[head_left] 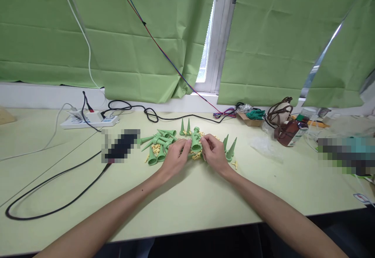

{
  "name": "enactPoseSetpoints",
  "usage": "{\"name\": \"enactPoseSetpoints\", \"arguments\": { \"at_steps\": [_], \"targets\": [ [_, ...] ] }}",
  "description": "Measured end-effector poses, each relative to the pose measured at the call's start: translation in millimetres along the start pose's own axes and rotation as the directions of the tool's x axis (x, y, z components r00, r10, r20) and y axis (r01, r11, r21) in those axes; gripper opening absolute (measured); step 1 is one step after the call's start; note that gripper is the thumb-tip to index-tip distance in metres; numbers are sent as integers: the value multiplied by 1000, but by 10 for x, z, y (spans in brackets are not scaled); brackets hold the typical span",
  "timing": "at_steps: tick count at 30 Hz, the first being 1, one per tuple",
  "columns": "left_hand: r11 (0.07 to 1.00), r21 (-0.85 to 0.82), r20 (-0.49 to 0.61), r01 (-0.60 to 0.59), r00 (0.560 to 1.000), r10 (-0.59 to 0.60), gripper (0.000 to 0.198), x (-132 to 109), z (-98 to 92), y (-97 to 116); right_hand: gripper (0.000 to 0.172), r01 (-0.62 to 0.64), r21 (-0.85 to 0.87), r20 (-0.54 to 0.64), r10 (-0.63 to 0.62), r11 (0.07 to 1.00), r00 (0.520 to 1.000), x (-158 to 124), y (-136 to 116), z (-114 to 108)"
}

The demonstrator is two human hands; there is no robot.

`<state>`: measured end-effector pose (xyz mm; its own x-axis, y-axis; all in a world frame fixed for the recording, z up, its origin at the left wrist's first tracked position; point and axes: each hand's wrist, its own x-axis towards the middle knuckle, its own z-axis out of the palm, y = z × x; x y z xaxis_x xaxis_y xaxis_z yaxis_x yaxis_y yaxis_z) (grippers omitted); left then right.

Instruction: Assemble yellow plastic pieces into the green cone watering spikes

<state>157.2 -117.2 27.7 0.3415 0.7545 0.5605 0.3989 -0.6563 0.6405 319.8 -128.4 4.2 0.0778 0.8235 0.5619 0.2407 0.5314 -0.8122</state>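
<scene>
Over the middle of the table, my left hand (177, 155) is closed with thumb and fingertips against a hollow green plastic spike (196, 145), its wide open end turned toward me. My right hand (216, 153) is pinched at the other side of that spike; whatever lies between its fingertips is too small to make out. A pile of green cone-shaped plastic spikes (152, 157) lies left of and behind my hands, with small yellow T-shaped plastic pieces (156, 149) among them. Several green spikes stand point up, two of them to the right (232, 149).
A blurred black device (121, 146) with a black cable lies left, before a white power strip (89, 120). Back right are a cardboard box (250, 120), a brown bottle (293, 131) and a clear plastic bag (265, 145). Another blurred object (345, 154) lies far right.
</scene>
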Motion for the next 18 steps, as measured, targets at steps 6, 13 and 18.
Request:
{"name": "enactPoseSetpoints", "arguments": {
  "at_steps": [6,13,18],
  "targets": [
    [996,-67,28,54,998,-52,45,1,-11,11,30,13,-28,55,-11,1000,998,-8,-43,1],
    [999,16,12,-35,999,35,38,-4,-13,33,29,9,-24,68,-7,1000,998,-1,-37,-5],
    [990,79,-9,-116,993,117,30,-10,1,14,30,3,-40,60,-1,999,998,5,-16,-6]
  ]
}}
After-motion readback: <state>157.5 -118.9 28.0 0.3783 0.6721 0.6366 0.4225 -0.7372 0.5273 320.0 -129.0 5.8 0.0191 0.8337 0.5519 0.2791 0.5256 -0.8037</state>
